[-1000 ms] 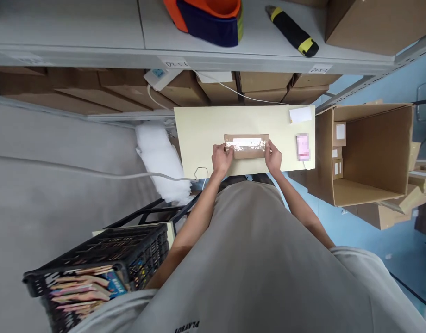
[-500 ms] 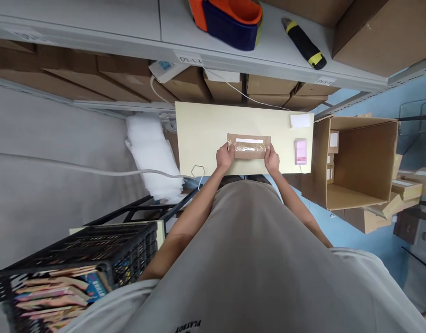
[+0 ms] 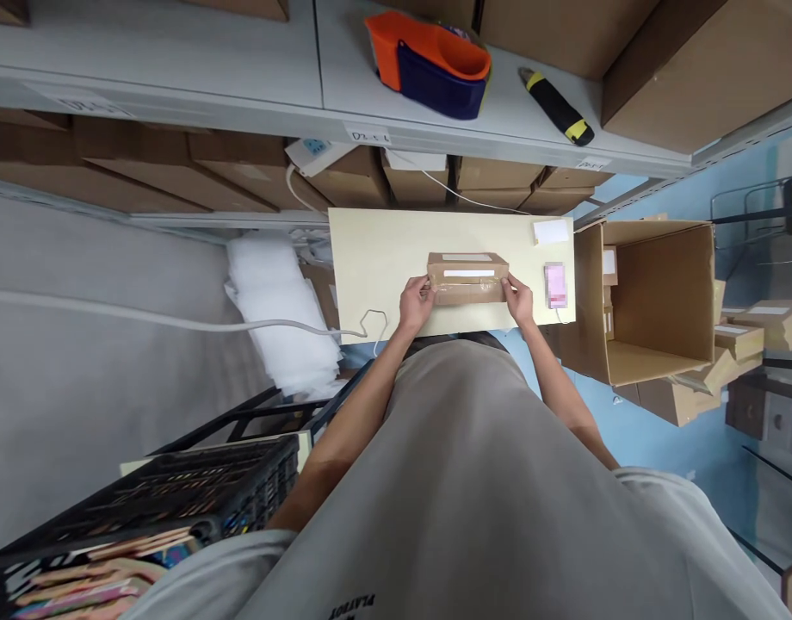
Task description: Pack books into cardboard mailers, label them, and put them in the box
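Observation:
A small brown cardboard box [image 3: 468, 293] with shiny clear tape and white label strips is held between my two hands over the pale tabletop [image 3: 376, 258]. My left hand [image 3: 417, 303] grips its left end, fingers closed on the edge. At the opposite end my right hand [image 3: 518, 300] pinches the box's side. To the right of the box lie a phone [image 3: 555, 285] with a pinkish screen and a small white pad [image 3: 551, 232].
A large open carton [image 3: 660, 301] stands right of the table, with smaller boxes inside. White foam wrap [image 3: 280, 310] hangs at the left. Above, a shelf [image 3: 344, 120] holds an orange-and-blue tape dispenser [image 3: 435, 69] and a cutter [image 3: 557, 108]. A black crate [image 3: 241, 482] sits lower left.
The box has tipped so that another face with a second white strip shows along its far side. Both hands have shifted slightly right with it. The camera view has tilted a little.

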`<state>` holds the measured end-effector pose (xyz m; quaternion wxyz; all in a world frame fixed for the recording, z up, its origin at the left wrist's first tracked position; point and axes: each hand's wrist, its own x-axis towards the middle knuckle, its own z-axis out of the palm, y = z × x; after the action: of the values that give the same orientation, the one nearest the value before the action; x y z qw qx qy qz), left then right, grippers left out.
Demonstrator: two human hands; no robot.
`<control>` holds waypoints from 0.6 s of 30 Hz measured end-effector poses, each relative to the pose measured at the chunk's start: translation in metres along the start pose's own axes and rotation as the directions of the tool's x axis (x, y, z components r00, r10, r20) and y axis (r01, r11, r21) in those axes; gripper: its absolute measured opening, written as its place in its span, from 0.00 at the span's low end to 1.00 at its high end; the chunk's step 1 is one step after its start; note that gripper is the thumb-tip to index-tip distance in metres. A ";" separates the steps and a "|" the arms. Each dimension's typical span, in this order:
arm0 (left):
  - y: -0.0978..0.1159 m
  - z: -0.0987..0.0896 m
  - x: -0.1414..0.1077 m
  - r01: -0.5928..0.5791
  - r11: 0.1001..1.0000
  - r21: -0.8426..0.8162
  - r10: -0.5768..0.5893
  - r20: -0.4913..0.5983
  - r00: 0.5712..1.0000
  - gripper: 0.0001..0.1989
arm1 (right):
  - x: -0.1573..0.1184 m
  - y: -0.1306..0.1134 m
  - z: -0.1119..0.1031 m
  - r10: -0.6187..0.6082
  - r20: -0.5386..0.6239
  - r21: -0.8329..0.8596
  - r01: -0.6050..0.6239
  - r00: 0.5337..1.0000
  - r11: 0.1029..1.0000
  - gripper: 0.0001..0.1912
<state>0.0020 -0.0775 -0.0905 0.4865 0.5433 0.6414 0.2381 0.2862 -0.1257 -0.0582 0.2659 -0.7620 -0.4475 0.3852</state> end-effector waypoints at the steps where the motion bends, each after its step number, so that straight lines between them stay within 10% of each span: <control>1: -0.002 -0.003 -0.002 -0.023 1.000 -0.012 0.023 0.003 1.000 0.20 | -0.002 0.002 0.000 -0.023 -0.026 0.032 0.024 0.999 0.999 0.37; 18: -0.063 0.002 -0.011 -0.023 0.999 -0.044 0.028 0.132 0.991 0.31 | -0.033 0.025 0.048 0.222 -0.096 -0.125 -0.233 0.970 0.964 0.30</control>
<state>-0.0261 -0.1071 -0.1401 0.5362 0.5556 0.5956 0.2214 0.2489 -0.1636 -0.0927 0.1856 -0.8396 -0.3709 0.3507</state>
